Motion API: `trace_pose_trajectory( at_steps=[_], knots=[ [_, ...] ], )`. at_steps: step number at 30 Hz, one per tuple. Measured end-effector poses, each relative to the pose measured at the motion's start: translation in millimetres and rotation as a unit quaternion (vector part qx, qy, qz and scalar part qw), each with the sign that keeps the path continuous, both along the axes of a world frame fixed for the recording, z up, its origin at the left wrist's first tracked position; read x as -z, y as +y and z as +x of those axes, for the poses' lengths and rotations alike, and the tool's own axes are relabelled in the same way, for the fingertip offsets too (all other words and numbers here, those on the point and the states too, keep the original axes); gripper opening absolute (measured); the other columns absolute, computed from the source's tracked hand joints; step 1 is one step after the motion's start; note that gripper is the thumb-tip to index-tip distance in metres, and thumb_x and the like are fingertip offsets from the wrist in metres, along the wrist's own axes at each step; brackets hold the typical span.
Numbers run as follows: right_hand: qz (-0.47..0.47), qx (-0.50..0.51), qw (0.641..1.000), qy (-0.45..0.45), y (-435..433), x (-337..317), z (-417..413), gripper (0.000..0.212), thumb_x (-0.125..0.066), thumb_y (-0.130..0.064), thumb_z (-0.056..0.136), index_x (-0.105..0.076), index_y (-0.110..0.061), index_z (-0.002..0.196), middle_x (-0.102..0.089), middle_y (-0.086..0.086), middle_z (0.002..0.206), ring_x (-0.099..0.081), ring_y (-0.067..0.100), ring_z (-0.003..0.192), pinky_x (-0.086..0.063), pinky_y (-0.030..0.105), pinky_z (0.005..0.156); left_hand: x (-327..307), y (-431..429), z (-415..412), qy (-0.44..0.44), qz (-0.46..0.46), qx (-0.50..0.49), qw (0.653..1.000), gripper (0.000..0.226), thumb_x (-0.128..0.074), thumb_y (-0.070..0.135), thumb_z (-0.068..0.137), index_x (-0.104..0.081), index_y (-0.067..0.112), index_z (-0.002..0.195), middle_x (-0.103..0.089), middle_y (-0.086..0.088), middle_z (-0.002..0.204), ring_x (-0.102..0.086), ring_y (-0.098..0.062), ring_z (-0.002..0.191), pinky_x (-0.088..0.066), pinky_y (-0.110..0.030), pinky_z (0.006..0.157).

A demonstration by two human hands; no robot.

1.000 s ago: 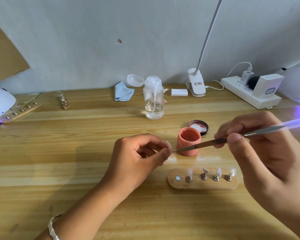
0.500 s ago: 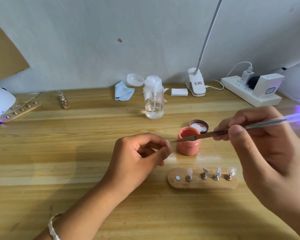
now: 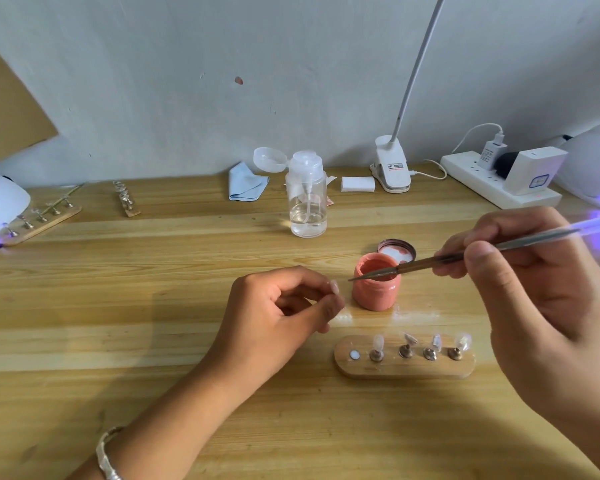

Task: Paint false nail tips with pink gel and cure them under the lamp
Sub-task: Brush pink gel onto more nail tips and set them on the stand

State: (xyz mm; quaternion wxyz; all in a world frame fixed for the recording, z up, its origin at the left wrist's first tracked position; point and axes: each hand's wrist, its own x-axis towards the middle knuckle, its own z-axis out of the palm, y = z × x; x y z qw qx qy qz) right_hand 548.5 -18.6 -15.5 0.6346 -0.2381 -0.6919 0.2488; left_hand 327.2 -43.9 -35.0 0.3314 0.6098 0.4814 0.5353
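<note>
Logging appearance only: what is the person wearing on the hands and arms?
Both hands are bare: no gloves or rings show on the left hand or the right hand. A slim silver-coloured bracelet circles the left wrist. No sleeve shows on the visible part of either forearm.

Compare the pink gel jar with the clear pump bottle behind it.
The gel jar is short and opaque pink; the pump bottle is taller and clear, liquid low inside. The gel jar stands open, its lid behind it; the pump bottle wears its pump head. Both stand upright on the table.
</note>
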Motion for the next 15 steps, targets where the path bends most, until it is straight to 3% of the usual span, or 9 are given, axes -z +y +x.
trace_pose_trajectory(
  at_steps=[6,11,15],
  knots=[
    [0.009,-0.006,0.999,-0.046,-1.6,4.1,-0.3,0.005,-0.055,-0.023,0.100,-0.056,-0.027,0.102,-0.065,-0.003,0.092,-0.069,0.020,0.087,-0.051,0.031,0.080,0.2,0.0,-0.7,0.017,0.003,0.010,1.000,0.011,-0.085,0.014,0.076,-0.077,0.020,0.081,-0.075,0.001,0.074,-0.067,-0.020,0.059,-0.052,-0.027,0.056],
    [0.021,-0.012,0.998,-0.052,-1.3,5.9,2.6,0.005,-0.054,-0.023,0.100,-0.057,-0.027,0.098,-0.065,-0.001,0.091,-0.066,0.027,0.084,-0.052,0.048,0.074,0.2,0.8,0.3,0.028,0.005,-0.013,1.000,0.008,-0.082,0.019,0.071,-0.077,0.022,0.078,-0.075,0.005,0.073,-0.065,-0.015,0.059,-0.049,-0.031,0.052],
    [0.030,-0.009,0.999,-0.041,-1.0,5.6,3.5,0.008,-0.053,-0.022,0.100,-0.056,-0.029,0.098,-0.064,0.003,0.092,-0.065,0.029,0.087,-0.051,0.051,0.074,0.5,0.8,0.6,0.033,0.004,-0.012,0.999,0.006,-0.081,0.019,0.071,-0.078,0.019,0.075,-0.075,0.005,0.073,-0.063,-0.007,0.060,-0.047,-0.021,0.053]
  ],
)
